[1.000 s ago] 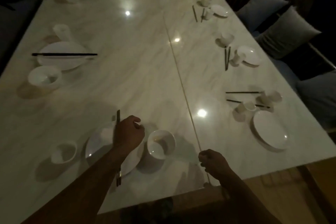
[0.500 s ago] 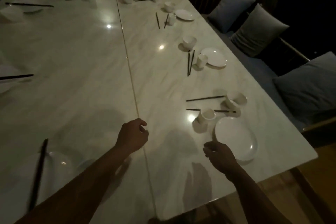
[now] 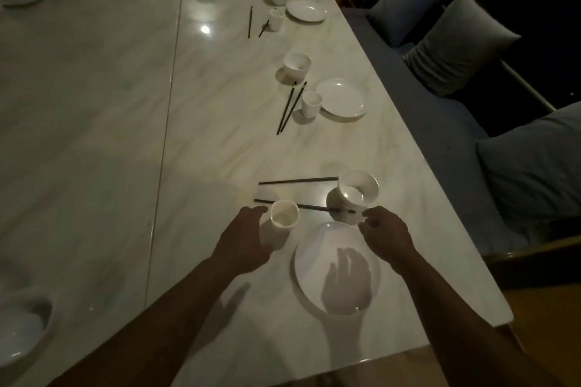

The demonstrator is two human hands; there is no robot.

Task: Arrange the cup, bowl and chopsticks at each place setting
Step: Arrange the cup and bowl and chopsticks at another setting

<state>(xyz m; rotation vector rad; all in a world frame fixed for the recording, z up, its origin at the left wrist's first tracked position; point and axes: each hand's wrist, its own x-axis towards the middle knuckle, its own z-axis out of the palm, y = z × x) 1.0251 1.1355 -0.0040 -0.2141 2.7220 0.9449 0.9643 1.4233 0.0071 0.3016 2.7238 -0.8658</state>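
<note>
**Fig.** Place setting by the right edge of the bench, toward its near right corner. My left grip is cupped against the near-left side of the cup. My right grip hangs over the far rim of the plate, fingers curled, tips at the end of the nearer chopstick. Whether either has closed on its object I cannot tell (dim light, fingertips hidden). The far chopstick lies apart from its mate, its right end at the bowl.

Method: I would lift the cup straight up first, since the nearer chopstick runs just behind it. Then I would pinch that stick near its end and lay the pair parallel.

Materials: cup, bowl and plate are smooth, glazed white ware, probably slippery. The sticks are thin, dark and straight. The bench is polished and veined, so things may slide.
</note>
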